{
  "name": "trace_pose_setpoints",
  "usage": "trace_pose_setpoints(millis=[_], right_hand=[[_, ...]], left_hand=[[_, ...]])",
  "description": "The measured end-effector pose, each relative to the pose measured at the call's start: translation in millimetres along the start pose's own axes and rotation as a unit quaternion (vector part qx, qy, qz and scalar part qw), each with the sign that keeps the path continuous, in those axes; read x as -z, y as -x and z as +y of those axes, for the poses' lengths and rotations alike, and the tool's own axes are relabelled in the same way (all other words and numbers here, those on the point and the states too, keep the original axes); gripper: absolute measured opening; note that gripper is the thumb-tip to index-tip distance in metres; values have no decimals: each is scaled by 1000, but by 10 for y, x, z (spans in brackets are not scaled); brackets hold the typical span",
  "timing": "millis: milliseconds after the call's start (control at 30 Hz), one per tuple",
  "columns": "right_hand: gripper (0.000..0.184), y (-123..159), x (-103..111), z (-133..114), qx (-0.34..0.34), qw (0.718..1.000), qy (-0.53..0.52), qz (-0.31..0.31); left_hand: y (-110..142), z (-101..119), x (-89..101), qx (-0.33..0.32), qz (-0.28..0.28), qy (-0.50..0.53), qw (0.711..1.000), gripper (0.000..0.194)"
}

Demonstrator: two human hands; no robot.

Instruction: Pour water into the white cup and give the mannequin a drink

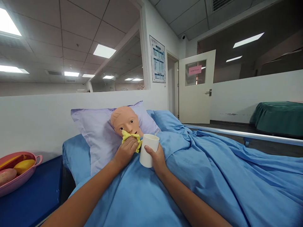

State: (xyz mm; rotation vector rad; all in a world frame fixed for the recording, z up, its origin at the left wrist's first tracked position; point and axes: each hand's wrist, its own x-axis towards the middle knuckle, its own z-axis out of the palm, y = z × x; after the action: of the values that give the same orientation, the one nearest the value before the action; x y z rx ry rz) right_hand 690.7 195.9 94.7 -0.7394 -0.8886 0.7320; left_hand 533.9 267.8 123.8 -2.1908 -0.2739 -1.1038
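Observation:
A training manikin's head (125, 120) rests on a lilac pillow (99, 132) in a bed, its body under a blue sheet (213, 183). My left hand (126, 151) is closed on a yellow cloth (129, 136) and presses it against the manikin's cheek and mouth. My right hand (156, 159) grips a white cup (148, 148) just below the manikin's chin, above the sheet. Something thin like a straw sticks out of the cup towards the face.
A pink bowl (22, 176) of fruit stands on a dark blue bedside cabinet (35, 195) at the left. A metal bed rail (248, 135) runs along the far right side. Beyond it stand a green-covered bed (279, 116) and a half-open white door (196, 88).

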Motion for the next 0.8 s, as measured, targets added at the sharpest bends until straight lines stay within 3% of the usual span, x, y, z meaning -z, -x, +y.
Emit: trace_pose_setpoints(millis=[200,300,400,500,567,633,800], right_hand=[[65,-3,23,-1,-9,999,32,-5],[62,7,30,8,0,997,58,-47],[61,49,17,-3,-14,993,59,-99],[60,98,-2,-22,-38,988,65,-134],[59,119,-8,-30,-50,983,78,-158],[58,127,-8,-37,-57,978,91,-177],[61,122,-13,-56,-76,972,114,-192]], left_hand=[[327,15,135,85,36,57,994,29],[420,65,176,161,86,111,977,29],[512,196,144,347,133,163,914,19],[640,326,69,546,168,177,802,26],[715,372,30,610,185,189,747,33],[757,386,12,626,183,209,728,35],[758,377,2,619,163,234,732,34]])
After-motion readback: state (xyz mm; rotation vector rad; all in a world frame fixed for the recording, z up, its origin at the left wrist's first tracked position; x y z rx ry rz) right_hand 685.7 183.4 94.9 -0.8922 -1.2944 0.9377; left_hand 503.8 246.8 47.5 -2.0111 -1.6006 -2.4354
